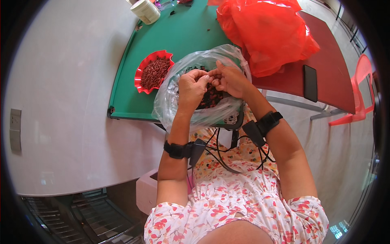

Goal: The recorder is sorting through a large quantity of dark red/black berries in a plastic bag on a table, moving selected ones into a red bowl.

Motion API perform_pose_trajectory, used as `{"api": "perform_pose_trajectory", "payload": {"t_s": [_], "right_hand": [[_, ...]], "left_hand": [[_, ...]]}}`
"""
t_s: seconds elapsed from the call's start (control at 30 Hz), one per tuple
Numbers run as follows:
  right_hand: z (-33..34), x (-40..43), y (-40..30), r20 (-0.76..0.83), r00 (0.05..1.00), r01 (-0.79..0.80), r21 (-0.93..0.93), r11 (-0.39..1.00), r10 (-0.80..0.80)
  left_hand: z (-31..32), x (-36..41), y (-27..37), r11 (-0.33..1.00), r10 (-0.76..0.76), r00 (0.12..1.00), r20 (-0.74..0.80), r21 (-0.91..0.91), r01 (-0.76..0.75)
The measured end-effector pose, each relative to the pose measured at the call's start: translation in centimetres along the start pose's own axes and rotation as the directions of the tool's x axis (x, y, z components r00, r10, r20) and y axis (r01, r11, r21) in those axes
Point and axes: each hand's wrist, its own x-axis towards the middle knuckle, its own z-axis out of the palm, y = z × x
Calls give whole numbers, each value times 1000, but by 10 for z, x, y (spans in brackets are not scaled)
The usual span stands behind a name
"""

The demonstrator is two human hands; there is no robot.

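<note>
My left hand (192, 88) and my right hand (230, 80) meet over an open clear plastic bag (170, 100) at the near edge of a green table. The left thumb and forefinger are pinched together, touching the right fingertips; whatever small thing may be between them is too small to tell. Inside the bag lie small dark and reddish pieces (210, 99), partly hidden by my hands. Left of the bag, a red wavy-rimmed bowl (138, 76) holds many small reddish-brown pieces (154, 71), which look like beans or nuts.
A large red plastic bag (265, 33) stands across the green table (182, 33) and the dark red table (329, 67). A black phone (310, 83) lies at right. A white tub (146, 11) is at the back left. A pink chair (362, 88) stands at far right; cables hang from my forearm straps.
</note>
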Motion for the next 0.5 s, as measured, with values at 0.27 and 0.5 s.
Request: {"api": "perform_pose_trajectory", "payload": {"t_s": [0.27,0.5], "right_hand": [[0,-1,5,43,998,44,-24,999,-42],[2,-2,5,34,998,65,-187,980,-60]], "left_hand": [[-6,8,-9,989,107,994,17,104,-108],[-47,-2,-29,979,-69,991,-118,185,90]]}}
